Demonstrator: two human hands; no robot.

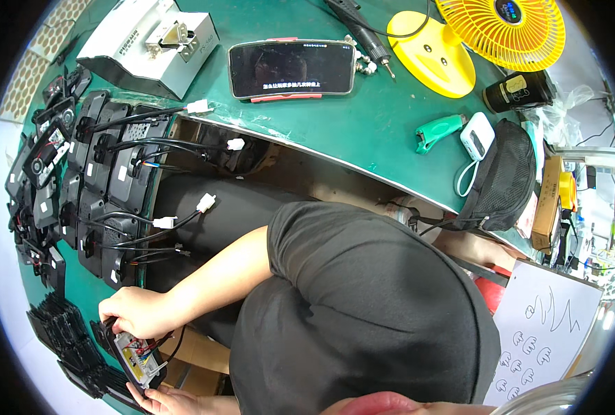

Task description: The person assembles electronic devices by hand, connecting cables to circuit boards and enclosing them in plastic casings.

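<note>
A black plastic device case [138, 360] is held between my two hands at the lower left, its open side showing a pale board with red, yellow and blue wires. My right hand [138, 310] grips its upper end, the fingers curled over the rim. At the lower end, the fingers of my left hand [169, 400] close on the edge; part of that hand is cut off by the picture's rim. A black cable runs out of the case. Next to it lies a stack of thin black plastic parts [68, 339].
Rows of black housings [106, 180] with white-plugged cables [165, 223] line the table edge, and a heap of more parts [44, 166] lies beyond. Across the green table [279, 131] are a white box [141, 52], a phone [291, 69], a screwdriver tool [366, 41], and a yellow fan [435, 62].
</note>
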